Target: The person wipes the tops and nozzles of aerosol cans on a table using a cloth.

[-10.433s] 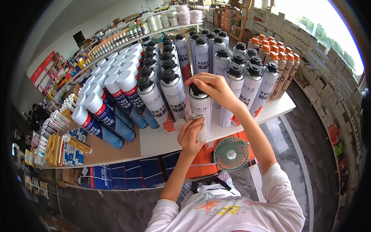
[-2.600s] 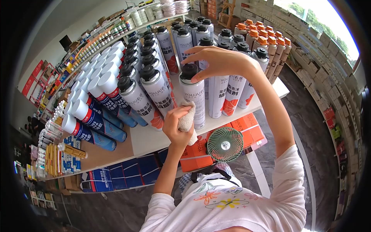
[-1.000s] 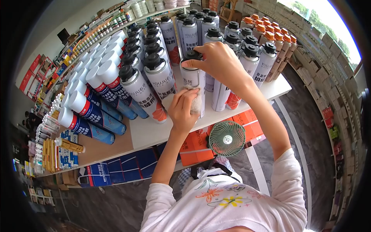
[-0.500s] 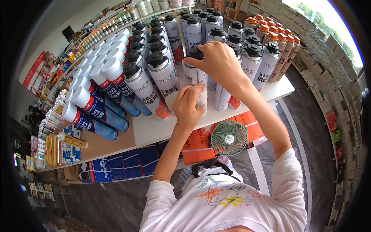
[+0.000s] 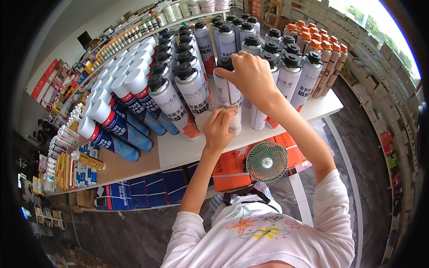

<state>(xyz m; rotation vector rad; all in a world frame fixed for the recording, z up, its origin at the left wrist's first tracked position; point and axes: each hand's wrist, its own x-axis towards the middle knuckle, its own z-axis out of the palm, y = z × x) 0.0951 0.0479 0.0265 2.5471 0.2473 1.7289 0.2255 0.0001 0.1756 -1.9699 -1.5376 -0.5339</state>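
Standing at the white table [image 5: 178, 149], green fan [image 5: 267, 156] on my side of the can [image 5: 226, 91], cloth sliding lower.
The can's upright by the front edge, black-capped neighbours [image 5: 192, 89] to its left. My right hand [image 5: 252, 73] arches over its top, fingers half curled, thumb round the near side, keeping hold. Down lower, my left hand [image 5: 217, 129] has its fingers folded nearly closed on the beige cloth [image 5: 234, 120], pressing it to the can's side. That's the change: it has slipped down from nearer the middle, so it's probably meeting lower wall now. Above, the black cap [image 5: 224, 64] stays put under my right fingers, which seem to steady everything.
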